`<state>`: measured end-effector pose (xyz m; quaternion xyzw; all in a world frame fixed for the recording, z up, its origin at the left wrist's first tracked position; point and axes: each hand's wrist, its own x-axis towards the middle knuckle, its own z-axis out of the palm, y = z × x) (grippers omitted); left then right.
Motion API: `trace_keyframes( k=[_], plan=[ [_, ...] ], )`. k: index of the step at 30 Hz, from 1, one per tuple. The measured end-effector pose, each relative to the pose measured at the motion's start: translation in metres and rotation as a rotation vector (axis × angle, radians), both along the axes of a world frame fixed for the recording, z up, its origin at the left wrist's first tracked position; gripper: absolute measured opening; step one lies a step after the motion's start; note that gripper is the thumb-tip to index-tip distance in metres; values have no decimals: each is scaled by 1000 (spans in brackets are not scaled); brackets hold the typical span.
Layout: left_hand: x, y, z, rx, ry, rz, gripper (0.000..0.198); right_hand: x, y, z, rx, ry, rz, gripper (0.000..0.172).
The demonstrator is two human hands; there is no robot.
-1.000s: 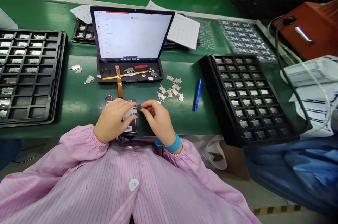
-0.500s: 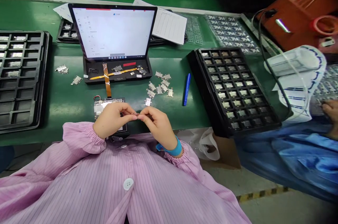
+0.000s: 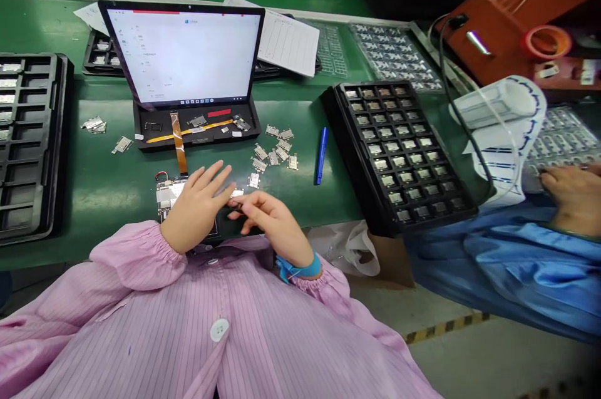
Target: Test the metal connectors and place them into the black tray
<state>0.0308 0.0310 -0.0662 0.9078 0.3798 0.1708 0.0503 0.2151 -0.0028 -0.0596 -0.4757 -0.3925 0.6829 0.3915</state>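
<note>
My left hand (image 3: 196,208) is open, its fingers spread above a circuit board (image 3: 165,193) that it partly hides. Its thumb is close to the fingertips of my right hand (image 3: 277,223). Between the right fingers is a small silvery metal part (image 3: 237,193), partly covered by them. A similar metal part (image 3: 254,180) lies on the green table just beyond, with a loose group of such parts (image 3: 273,158) farther off. An orange flat ribbon cable (image 3: 179,145) runs from the board up to a lit tablet screen (image 3: 188,54).
The screen leans in a black tray (image 3: 197,139) of small parts. A blue pen (image 3: 321,156) lies to the right, before a black compartment tray (image 3: 399,155) of metal parts. Another compartment tray (image 3: 59,155) stands left. At far right is a co-worker's hand (image 3: 575,192).
My hands were pinched together at a small part. Now my left hand has come away and spread its fingers, while the part stays at my right fingertips. The view has shifted slightly right.
</note>
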Motion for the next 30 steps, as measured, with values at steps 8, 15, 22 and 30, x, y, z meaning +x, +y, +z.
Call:
trace_keyframes(
  k=[8,15,22,30],
  plan=[
    [-70,18,28,12,-104,380,30,12,30,-7,-25,148,-94,23],
    [-115,31,24,-56,-16,785,37,34,53,-10,32,53,-254,25],
    [-118,45,14,-41,102,827,39,-11,31,-13,162,-105,-152,25],
    [-119,50,19,-114,29,760,20,-24,25,-17,240,-169,-148,20]
  ],
)
